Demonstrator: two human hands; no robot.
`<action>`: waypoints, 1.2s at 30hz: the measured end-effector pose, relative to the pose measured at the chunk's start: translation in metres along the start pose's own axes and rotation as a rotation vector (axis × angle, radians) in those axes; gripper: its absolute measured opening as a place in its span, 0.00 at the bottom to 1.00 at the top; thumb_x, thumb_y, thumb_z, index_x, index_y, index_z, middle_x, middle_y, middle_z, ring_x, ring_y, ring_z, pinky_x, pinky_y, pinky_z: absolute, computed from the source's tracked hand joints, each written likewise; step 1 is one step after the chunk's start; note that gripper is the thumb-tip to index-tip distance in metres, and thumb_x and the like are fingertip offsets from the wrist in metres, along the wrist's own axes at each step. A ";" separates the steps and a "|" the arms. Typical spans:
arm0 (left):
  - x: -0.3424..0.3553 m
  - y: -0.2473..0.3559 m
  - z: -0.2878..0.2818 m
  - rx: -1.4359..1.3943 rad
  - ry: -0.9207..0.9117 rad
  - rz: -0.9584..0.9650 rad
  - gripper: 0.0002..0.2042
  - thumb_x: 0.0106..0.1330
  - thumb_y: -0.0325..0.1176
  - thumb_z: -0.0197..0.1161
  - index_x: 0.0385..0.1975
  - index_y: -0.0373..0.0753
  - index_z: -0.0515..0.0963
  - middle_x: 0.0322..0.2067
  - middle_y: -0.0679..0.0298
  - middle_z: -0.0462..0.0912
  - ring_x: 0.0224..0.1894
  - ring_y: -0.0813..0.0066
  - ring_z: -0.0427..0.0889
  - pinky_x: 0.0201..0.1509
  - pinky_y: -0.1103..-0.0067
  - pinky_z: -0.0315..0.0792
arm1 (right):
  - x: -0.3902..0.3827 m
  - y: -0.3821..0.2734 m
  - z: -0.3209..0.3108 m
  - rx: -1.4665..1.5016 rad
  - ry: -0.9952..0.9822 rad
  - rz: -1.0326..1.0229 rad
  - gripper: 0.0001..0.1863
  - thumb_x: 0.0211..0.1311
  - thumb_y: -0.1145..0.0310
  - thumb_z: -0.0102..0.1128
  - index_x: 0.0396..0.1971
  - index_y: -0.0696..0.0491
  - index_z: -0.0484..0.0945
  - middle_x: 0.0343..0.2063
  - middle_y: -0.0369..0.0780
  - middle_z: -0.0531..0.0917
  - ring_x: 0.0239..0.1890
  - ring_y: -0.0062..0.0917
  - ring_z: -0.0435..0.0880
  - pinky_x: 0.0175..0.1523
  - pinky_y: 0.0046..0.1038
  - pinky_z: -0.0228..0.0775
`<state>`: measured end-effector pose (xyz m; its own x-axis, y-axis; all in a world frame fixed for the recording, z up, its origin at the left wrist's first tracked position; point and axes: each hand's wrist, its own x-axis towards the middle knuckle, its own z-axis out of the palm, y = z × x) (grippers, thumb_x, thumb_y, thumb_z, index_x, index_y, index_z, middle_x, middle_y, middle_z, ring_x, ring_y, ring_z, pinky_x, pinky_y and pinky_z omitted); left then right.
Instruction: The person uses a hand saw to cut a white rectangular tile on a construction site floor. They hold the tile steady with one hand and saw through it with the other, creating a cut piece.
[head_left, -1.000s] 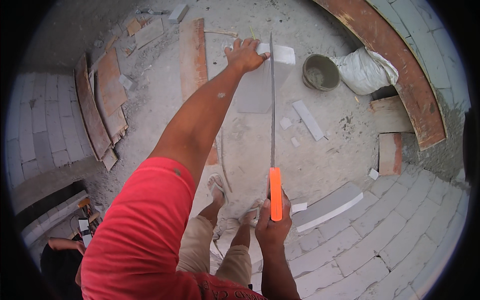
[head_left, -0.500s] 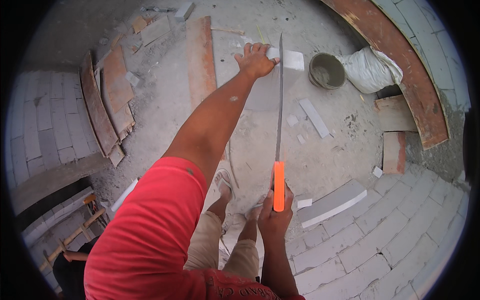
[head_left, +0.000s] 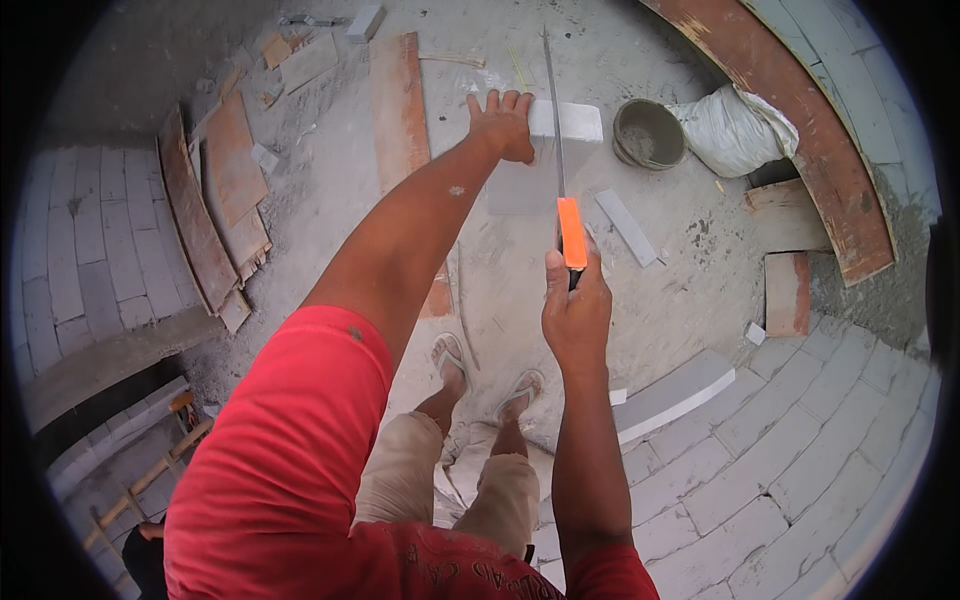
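Gripping orange-handled handsaw (head_left: 568, 212) in your right hand (head_left: 580, 305), stroke straight; steady pale masonry block (head_left: 578, 122) on floor (head_left: 680, 300) with your spread left hand (head_left: 503, 128) at its left edge, thumb clear.

saw blade (head_left: 555, 120): dull metal. saw handle (head_left: 572, 232): smooth plastic. block (head_left: 582, 122): matt, chalky-looking. sack (head_left: 742, 132): creased, slight sheen. upper-right board (head_left: 812, 112): rough wood, splintered edge. left sleeve (head_left: 285, 420): matt cloth.
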<state>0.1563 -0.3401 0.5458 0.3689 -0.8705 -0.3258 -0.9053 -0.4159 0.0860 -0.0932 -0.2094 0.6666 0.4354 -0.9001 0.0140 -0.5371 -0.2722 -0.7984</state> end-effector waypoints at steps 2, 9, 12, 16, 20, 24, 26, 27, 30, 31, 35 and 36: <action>0.005 0.008 -0.004 0.120 0.008 0.038 0.58 0.48 0.57 0.83 0.78 0.45 0.58 0.74 0.59 0.66 0.79 0.52 0.57 0.76 0.46 0.53 | -0.005 0.000 0.001 -0.001 0.023 0.039 0.28 0.79 0.60 0.57 0.68 0.61 0.65 0.41 0.56 0.87 0.40 0.51 0.90 0.46 0.45 0.80; 0.004 0.011 0.023 0.001 0.225 0.042 0.50 0.46 0.53 0.85 0.71 0.47 0.68 0.64 0.64 0.76 0.69 0.60 0.72 0.73 0.59 0.59 | -0.042 -0.002 -0.021 0.049 -0.231 0.358 0.26 0.78 0.63 0.56 0.67 0.62 0.63 0.43 0.57 0.87 0.42 0.52 0.90 0.44 0.49 0.81; 0.014 0.010 0.013 -0.006 0.231 0.062 0.48 0.46 0.53 0.85 0.71 0.49 0.69 0.64 0.66 0.77 0.69 0.60 0.72 0.73 0.59 0.59 | -0.171 -0.002 -0.054 0.048 -0.041 0.130 0.20 0.79 0.67 0.52 0.63 0.63 0.69 0.46 0.51 0.85 0.40 0.41 0.89 0.48 0.37 0.81; 0.007 0.017 0.012 -0.012 0.194 0.043 0.48 0.46 0.51 0.85 0.70 0.50 0.70 0.64 0.66 0.77 0.70 0.60 0.71 0.73 0.57 0.58 | -0.132 -0.023 -0.057 0.149 0.006 0.093 0.18 0.79 0.67 0.52 0.60 0.64 0.73 0.46 0.52 0.85 0.40 0.39 0.89 0.47 0.35 0.81; 0.000 0.019 0.020 -0.065 0.272 0.059 0.39 0.51 0.43 0.79 0.67 0.49 0.72 0.63 0.67 0.77 0.69 0.61 0.71 0.74 0.59 0.55 | 0.023 -0.002 -0.002 -0.060 -0.147 0.342 0.16 0.79 0.66 0.55 0.56 0.63 0.73 0.38 0.54 0.86 0.33 0.45 0.89 0.40 0.40 0.81; 0.010 0.012 0.020 -0.051 0.256 0.053 0.38 0.51 0.42 0.78 0.66 0.49 0.73 0.62 0.67 0.78 0.69 0.62 0.71 0.74 0.60 0.55 | -0.078 -0.001 -0.008 -0.031 -0.052 0.270 0.18 0.80 0.65 0.51 0.57 0.65 0.73 0.34 0.50 0.87 0.29 0.38 0.88 0.37 0.35 0.79; 0.011 0.013 0.019 -0.045 0.252 0.046 0.38 0.51 0.42 0.78 0.66 0.49 0.73 0.62 0.67 0.78 0.68 0.62 0.72 0.74 0.60 0.55 | -0.160 -0.010 -0.043 -0.182 -0.001 0.003 0.18 0.80 0.67 0.51 0.59 0.64 0.73 0.42 0.52 0.87 0.37 0.39 0.91 0.43 0.34 0.81; 0.008 0.012 0.018 -0.048 0.262 0.056 0.37 0.51 0.42 0.78 0.66 0.49 0.73 0.62 0.67 0.78 0.68 0.62 0.72 0.74 0.60 0.55 | -0.160 -0.013 -0.045 -0.136 -0.011 0.044 0.18 0.80 0.67 0.50 0.60 0.64 0.73 0.45 0.52 0.86 0.40 0.39 0.91 0.45 0.33 0.82; 0.008 0.016 0.020 -0.013 0.276 0.080 0.43 0.48 0.47 0.82 0.67 0.49 0.72 0.62 0.67 0.78 0.68 0.60 0.72 0.72 0.58 0.58 | -0.118 -0.020 -0.040 -0.001 0.018 0.135 0.17 0.79 0.68 0.51 0.58 0.64 0.73 0.42 0.52 0.87 0.38 0.37 0.91 0.43 0.34 0.82; 0.008 0.018 0.022 0.003 0.274 0.079 0.46 0.46 0.50 0.85 0.68 0.49 0.72 0.61 0.66 0.79 0.68 0.60 0.72 0.71 0.57 0.59 | -0.063 -0.013 -0.025 0.011 -0.026 0.308 0.16 0.80 0.65 0.54 0.53 0.65 0.75 0.32 0.51 0.87 0.31 0.38 0.90 0.37 0.37 0.80; 0.015 0.006 0.017 -0.025 0.272 0.060 0.45 0.46 0.50 0.85 0.68 0.50 0.72 0.61 0.67 0.79 0.68 0.61 0.73 0.71 0.58 0.60 | 0.042 0.010 0.018 -0.103 -0.065 0.214 0.17 0.78 0.63 0.57 0.53 0.62 0.74 0.26 0.52 0.85 0.30 0.49 0.88 0.37 0.42 0.80; 0.012 0.003 0.022 -0.032 0.248 0.064 0.45 0.46 0.50 0.85 0.68 0.51 0.72 0.61 0.67 0.79 0.68 0.61 0.73 0.71 0.58 0.60 | 0.025 0.005 0.014 -0.077 -0.117 0.286 0.18 0.78 0.64 0.58 0.57 0.61 0.73 0.27 0.54 0.86 0.33 0.54 0.89 0.40 0.45 0.82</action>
<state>0.1533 -0.3465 0.5218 0.3547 -0.9317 -0.0777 -0.9229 -0.3622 0.1304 -0.0748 -0.2288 0.6548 0.3363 -0.9000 -0.2773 -0.7011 -0.0427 -0.7118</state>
